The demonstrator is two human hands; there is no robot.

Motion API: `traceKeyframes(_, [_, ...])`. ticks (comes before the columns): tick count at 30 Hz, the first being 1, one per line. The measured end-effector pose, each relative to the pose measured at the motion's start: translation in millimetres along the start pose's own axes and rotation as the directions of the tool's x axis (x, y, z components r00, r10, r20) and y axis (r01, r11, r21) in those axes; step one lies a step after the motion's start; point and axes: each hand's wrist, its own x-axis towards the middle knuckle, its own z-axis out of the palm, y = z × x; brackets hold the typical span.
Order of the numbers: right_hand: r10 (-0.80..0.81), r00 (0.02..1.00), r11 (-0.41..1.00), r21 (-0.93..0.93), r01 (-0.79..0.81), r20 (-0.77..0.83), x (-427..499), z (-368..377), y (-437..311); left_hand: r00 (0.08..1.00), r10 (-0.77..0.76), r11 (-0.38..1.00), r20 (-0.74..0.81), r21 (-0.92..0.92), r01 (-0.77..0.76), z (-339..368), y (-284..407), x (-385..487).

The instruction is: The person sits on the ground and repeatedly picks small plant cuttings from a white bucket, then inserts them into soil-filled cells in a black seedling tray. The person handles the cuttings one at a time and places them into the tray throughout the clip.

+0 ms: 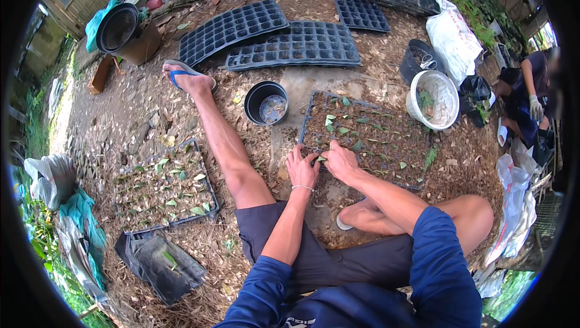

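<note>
A soil-filled seedling tray [375,146] lies in front of me, with several rows of small green leaf cuttings set in it. At its near left corner, my left hand [302,168] and my right hand [340,161] meet with bent fingers. Between their fingertips shows a small green leaf cutting [321,159]. My right fingertips pinch at the leaf; the left thumb and forefinger are right beside it, and their grip is partly hidden. Several loose cut leaves [329,119] lie on the tray's left half.
Another planted tray [213,201] lies left of my leg. Ahead are a black pot [266,102] and unplanted cell trays [294,46]. A white bucket [432,100] and a black pot holding scissors [421,58] stand at right. Farther right sits a person [528,92] wearing a glove.
</note>
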Motion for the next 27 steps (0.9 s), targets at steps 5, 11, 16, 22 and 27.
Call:
traceKeyframes(5, [0.014,1.0,0.999,-0.029,-0.014,0.005,4.3,2.8,-3.0,1.0,0.012,1.0,0.024,0.028,-0.013,0.2,-0.7,0.9])
traceKeyframes(11, [-0.003,1.0,1.0,-0.025,0.003,-0.01,7.4,3.1,-2.5,1.0,-0.007,1.0,0.01,0.014,0.007,0.8,1.0,1.6])
traceKeyframes(16, [0.068,0.997,0.997,0.022,-0.068,0.021,8.6,4.4,-2.5,1.0,0.017,1.0,0.017,0.021,-0.017,0.4,1.8,2.0])
traceKeyframes(22, [-0.008,0.998,1.0,0.001,0.008,-0.068,4.0,-0.7,-5.4,0.999,0.025,0.999,0.021,0.035,-0.026,2.5,-1.1,0.8])
traceKeyframes(27, [0.006,0.999,0.999,0.036,-0.005,-0.049,6.4,-2.5,-5.7,1.0,-0.013,1.0,0.0,-0.02,0.013,5.0,-0.9,2.4])
